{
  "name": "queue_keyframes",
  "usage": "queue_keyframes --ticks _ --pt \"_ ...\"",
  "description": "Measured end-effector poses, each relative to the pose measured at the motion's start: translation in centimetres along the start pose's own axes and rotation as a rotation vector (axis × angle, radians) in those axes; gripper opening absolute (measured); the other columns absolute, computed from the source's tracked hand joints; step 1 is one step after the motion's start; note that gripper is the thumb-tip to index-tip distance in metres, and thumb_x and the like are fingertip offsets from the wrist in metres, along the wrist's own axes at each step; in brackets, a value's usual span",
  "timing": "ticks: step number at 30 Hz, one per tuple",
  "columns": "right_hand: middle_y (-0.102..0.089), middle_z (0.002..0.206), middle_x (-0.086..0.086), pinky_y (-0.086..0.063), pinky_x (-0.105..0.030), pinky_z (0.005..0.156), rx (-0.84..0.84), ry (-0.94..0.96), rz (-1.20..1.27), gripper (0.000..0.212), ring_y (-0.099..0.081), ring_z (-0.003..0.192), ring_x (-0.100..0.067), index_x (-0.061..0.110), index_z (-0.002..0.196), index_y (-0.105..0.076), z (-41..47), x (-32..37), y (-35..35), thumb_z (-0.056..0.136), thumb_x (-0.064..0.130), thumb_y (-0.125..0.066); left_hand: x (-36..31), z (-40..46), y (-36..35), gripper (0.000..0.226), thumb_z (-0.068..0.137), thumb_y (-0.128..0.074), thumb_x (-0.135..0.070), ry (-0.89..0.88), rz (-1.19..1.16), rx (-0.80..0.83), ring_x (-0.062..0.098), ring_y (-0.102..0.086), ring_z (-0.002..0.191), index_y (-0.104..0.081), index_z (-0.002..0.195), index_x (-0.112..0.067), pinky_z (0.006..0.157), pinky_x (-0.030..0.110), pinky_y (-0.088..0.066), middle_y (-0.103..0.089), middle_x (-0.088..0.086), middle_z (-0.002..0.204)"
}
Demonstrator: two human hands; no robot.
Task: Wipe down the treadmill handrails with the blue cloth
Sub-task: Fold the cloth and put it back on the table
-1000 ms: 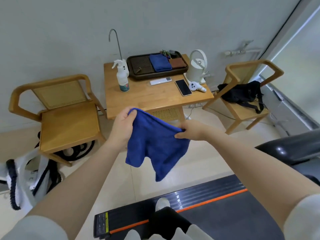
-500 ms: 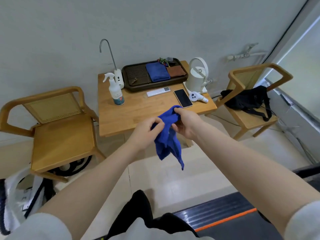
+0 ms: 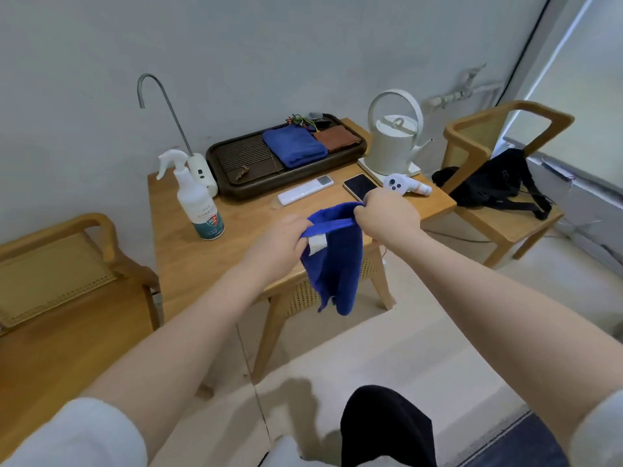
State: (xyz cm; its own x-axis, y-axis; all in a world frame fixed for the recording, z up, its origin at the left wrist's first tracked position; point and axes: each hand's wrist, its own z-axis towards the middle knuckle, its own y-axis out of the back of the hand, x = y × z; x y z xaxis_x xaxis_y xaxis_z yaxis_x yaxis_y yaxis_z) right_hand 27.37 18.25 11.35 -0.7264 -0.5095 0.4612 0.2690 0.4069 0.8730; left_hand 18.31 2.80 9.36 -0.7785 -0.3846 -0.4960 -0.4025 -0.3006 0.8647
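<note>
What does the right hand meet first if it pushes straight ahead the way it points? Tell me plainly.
Probably the phone lying on the wooden table: the right hand, gripping the blue cloth, sits just short of it. Depth is unclear; it may pass above.

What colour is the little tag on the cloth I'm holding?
White, on the blue cloth; the tag shows best in the head view, beside the left hand.

Home room: tea tray (image 3: pixel 236 187), kettle (image 3: pixel 391 150), wooden chairs (image 3: pixel 499 217).
</note>
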Motion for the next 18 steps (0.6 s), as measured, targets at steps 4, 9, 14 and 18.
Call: queue_keyframes --ticks 4,9,14,18 --pt "-0.058 0.089 -0.005 -0.042 -0.032 0.058 -0.010 0.142 -0.161 0.024 -0.057 0.078 -0.023 0.017 0.103 -0.058 2.5 1.7 -3.3 0.087 0.012 -0.041 4.2 1.7 1.0 0.015 0.090 -0.048 -0.008 -0.031 0.005 -0.042 0.020 -0.052 0.086 -0.063 0.084 -0.008 0.070 0.025 -0.031 -0.057 0.003 0.087" --pt "-0.052 0.060 -0.007 -0.038 -0.021 0.042 0.232 -0.125 0.831 0.032 -0.047 0.043 -0.016 0.017 0.098 -0.058 6.3 4.6 -1.6 0.092 0.008 -0.028 6.3 4.7 3.9 0.013 0.084 -0.062 -0.009 0.128 -0.371 -0.280 0.005 -0.054 0.084 -0.071 0.088 -0.018 0.074 0.014 -0.041 -0.060 -0.011 0.088" --pt "-0.065 0.090 -0.006 -0.056 -0.031 0.074 0.312 0.013 1.174 0.029 -0.068 0.078 -0.020 0.017 0.105 -0.056 10.6 7.2 -1.4 0.099 0.009 -0.029 7.4 9.5 5.0 0.020 0.078 -0.065 -0.002 0.224 -0.551 -0.472 0.011 -0.057 0.078 -0.065 0.078 -0.022 0.071 0.021 -0.046 -0.062 -0.006 0.083" --pt "-0.062 0.103 -0.005 -0.054 -0.031 0.082 0.333 0.185 1.218 0.030 -0.066 0.094 -0.022 0.025 0.097 -0.057 15.3 9.5 0.0 0.098 0.010 -0.032 7.3 13.6 6.9 0.031 0.079 -0.060 0.003 0.241 -0.663 -0.611 -0.002 -0.056 0.062 -0.060 0.072 -0.027 0.056 0.013 -0.047 -0.060 -0.005 0.075"
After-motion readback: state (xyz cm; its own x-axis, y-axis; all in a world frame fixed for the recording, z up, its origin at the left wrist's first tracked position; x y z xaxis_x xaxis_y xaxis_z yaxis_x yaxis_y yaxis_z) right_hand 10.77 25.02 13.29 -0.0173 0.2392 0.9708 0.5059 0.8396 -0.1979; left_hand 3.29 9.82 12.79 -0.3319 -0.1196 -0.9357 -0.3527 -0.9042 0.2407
